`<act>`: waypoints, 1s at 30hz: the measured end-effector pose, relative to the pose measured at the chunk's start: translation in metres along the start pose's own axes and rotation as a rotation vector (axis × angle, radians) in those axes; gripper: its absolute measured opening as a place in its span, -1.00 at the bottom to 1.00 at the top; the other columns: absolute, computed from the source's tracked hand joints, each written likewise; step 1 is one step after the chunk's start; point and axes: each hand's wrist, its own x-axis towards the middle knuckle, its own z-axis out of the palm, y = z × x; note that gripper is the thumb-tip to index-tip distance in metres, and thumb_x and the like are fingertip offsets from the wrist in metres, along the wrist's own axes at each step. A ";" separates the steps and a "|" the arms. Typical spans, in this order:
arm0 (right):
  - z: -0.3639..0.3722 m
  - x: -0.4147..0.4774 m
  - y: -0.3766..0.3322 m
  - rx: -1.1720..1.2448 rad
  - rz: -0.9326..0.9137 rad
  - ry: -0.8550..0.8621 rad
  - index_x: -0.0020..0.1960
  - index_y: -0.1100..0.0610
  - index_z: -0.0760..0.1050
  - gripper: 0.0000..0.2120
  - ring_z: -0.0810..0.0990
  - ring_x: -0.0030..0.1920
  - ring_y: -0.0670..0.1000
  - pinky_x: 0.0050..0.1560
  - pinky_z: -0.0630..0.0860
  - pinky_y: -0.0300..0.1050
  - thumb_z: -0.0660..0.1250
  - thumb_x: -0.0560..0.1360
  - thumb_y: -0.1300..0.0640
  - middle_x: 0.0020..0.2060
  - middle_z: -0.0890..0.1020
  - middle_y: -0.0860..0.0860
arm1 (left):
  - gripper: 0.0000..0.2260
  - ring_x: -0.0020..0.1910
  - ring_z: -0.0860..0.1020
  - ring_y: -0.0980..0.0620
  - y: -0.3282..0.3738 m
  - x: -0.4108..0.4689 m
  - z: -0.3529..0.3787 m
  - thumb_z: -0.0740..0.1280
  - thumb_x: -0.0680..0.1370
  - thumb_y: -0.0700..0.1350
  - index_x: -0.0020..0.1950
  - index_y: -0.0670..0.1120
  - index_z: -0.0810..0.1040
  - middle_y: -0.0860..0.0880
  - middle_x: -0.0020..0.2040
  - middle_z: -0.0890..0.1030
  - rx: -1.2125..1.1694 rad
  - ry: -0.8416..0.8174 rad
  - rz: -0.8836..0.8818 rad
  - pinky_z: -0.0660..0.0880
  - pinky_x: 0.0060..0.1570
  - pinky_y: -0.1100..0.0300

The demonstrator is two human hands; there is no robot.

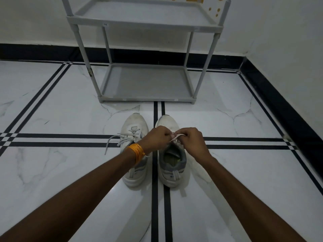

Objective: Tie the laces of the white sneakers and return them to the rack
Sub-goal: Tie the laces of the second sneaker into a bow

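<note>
Two white sneakers stand side by side on the floor, toes pointing away from me. The left sneaker [133,126] has loose laces [111,140] trailing onto the tiles to its left. Over the right sneaker [172,165] both hands meet: my left hand [157,138] and my right hand [189,140] each pinch an end of its lace [177,136], pulled taut between them. An orange thread band circles my left wrist. The grey rack [145,99] stands just beyond the shoes, both shelves bare.
White marble floor tiles with black inlay stripes [158,206] spread all around. A black skirting [279,105] runs along the white walls behind and to the right. The rack's legs [87,67] stand on the floor near the back wall.
</note>
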 end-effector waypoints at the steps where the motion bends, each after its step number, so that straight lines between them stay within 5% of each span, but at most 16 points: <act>1: -0.002 0.002 0.000 0.021 0.025 -0.030 0.00 0.17 0.70 -0.82 0.62 -0.17 -0.02 0.00 0.62 -0.04 0.32 0.53 0.27 -0.06 0.73 0.12 | -0.71 -0.24 0.49 -0.01 0.003 0.001 -0.002 0.24 0.62 -0.08 -0.10 -0.23 0.65 -0.09 -0.27 0.57 -0.098 -0.066 -0.061 0.39 -0.24 0.22; 6: -0.016 0.006 0.006 0.089 0.029 -0.126 0.16 0.02 0.61 -0.66 0.59 0.08 0.02 -0.06 0.52 -0.28 0.49 0.40 0.22 0.06 0.64 0.02 | -0.76 -0.14 0.51 -0.04 0.000 0.010 -0.007 0.26 0.60 -0.12 0.06 -0.27 0.60 -0.19 -0.09 0.60 -0.285 -0.120 -0.225 0.50 -0.05 0.13; 10: -0.021 0.001 0.009 -0.017 -0.100 -0.017 0.21 -0.03 0.52 -0.48 0.46 0.10 -0.06 -0.11 0.37 -0.41 0.58 0.30 0.13 0.13 0.50 -0.03 | -0.66 -0.04 0.55 -0.14 -0.008 0.013 -0.009 0.31 0.54 0.00 0.11 -0.25 0.61 -0.28 0.07 0.64 -0.278 -0.142 -0.259 0.56 0.20 -0.03; 14: -0.016 -0.011 0.005 -0.271 -0.249 0.193 -0.16 0.02 0.41 -0.73 0.42 -0.21 -0.04 -0.32 0.30 -0.27 0.52 0.33 0.11 -0.22 0.48 -0.05 | -0.70 -0.11 0.50 -0.08 -0.005 0.016 -0.007 0.29 0.58 -0.07 0.12 -0.29 0.60 -0.28 -0.01 0.61 -0.248 -0.136 -0.287 0.54 0.01 0.05; 18: -0.006 -0.015 -0.001 -0.309 -0.120 0.204 -0.33 0.07 0.36 -0.74 0.39 -0.44 -0.04 -0.44 0.24 -0.19 0.39 0.45 0.07 -0.49 0.43 -0.08 | -0.73 -0.16 0.47 -0.07 0.000 0.017 -0.003 0.27 0.58 -0.15 0.14 -0.32 0.58 -0.26 -0.05 0.58 -0.168 -0.143 -0.286 0.46 -0.09 0.12; 24: -0.003 -0.007 -0.005 0.011 0.063 0.122 -0.26 0.20 0.54 -0.86 0.64 -0.45 -0.03 -0.36 0.56 -0.21 0.40 0.44 0.16 -0.45 0.65 0.04 | -0.78 -0.19 0.44 -0.07 0.002 0.012 -0.008 0.27 0.50 -0.09 -0.04 -0.25 0.57 -0.19 -0.16 0.53 -0.248 -0.189 -0.288 0.40 -0.16 0.14; 27: -0.008 -0.007 -0.005 0.303 0.163 0.000 -0.15 0.26 0.60 -0.95 0.68 -0.38 -0.04 -0.33 0.61 -0.24 0.40 0.45 0.26 -0.34 0.71 0.08 | -0.85 -0.33 0.46 0.01 -0.004 0.011 -0.012 0.29 0.50 -0.12 -0.17 -0.19 0.56 -0.12 -0.30 0.52 -0.387 -0.200 -0.313 0.42 -0.33 0.25; 30: -0.010 -0.007 -0.003 0.330 0.100 -0.059 -0.11 0.19 0.68 -0.85 0.70 -0.21 0.00 -0.24 0.60 -0.26 0.35 0.46 0.35 -0.19 0.72 0.07 | -0.83 -0.41 0.44 0.08 -0.010 0.014 -0.014 0.26 0.56 -0.22 -0.21 -0.18 0.55 -0.08 -0.36 0.52 -0.466 -0.218 -0.316 0.41 -0.39 0.28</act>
